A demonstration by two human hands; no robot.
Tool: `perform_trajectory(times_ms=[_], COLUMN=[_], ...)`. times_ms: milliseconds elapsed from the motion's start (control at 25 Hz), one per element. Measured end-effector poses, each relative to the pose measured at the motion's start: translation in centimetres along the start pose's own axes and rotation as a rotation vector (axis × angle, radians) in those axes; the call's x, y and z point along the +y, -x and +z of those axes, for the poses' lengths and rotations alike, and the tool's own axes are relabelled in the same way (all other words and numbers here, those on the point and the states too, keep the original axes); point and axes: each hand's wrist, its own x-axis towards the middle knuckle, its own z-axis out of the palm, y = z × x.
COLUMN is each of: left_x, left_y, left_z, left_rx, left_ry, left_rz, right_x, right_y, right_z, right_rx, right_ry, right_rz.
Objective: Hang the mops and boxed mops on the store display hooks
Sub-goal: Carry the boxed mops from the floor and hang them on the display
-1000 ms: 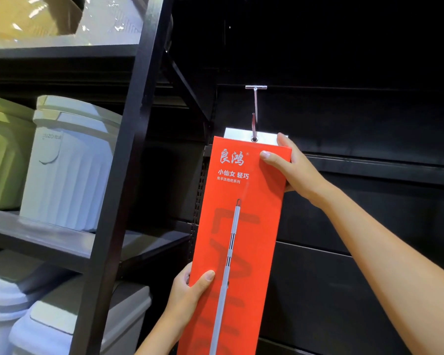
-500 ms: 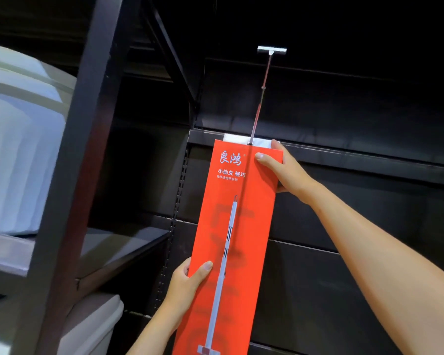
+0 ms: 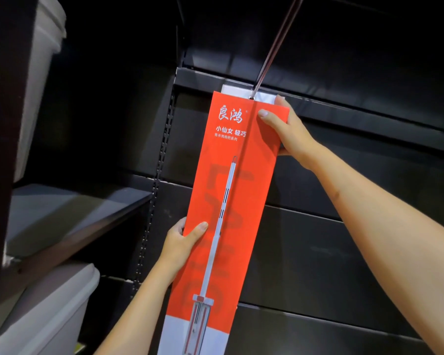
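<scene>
**A:** What is against the black display wall (image 3: 344, 252)?

**B:** The red boxed mop (image 3: 241, 175), held upright.

**A:** And the hands?

**B:** The right hand (image 3: 290, 134) grips its top right edge. The left hand (image 3: 182, 244) pinches the left edge lower down, thumb on the front.

**A:** And the top?

**B:** The white tab (image 3: 231, 88) meets the metal hook (image 3: 274, 47).

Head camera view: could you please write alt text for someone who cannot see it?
Two bare hands hold a tall red boxed mop against a black display wall, its white hang tab meeting a metal display hook. The right hand grips the box's upper right edge, the left hand its left edge lower down; a white lidded bin sits under a shelf at left.
</scene>
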Motion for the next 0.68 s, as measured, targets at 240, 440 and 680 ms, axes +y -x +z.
perform_trajectory(times_ms=[240, 440, 680], left_x=[0.1, 0.1, -1.9], left_y=[0.8, 2.8, 10.8], left_z=[-0.1, -0.7, 1.0], left_rx=[0.016, 0.033, 0.117], left_ry=[-0.083, -0.293, -0.617], left_rz=[0.010, 0.065, 0.076], right_x=[1.0, 5.7, 13.3], right_y=[3.0, 10.0, 26.0], right_z=[0.6, 1.1, 2.2], right_rx=[0.025, 0.029, -0.026], right_ry=[-0.064, -0.119, 0.003], right_rz=[-0.011, 0.079, 0.205])
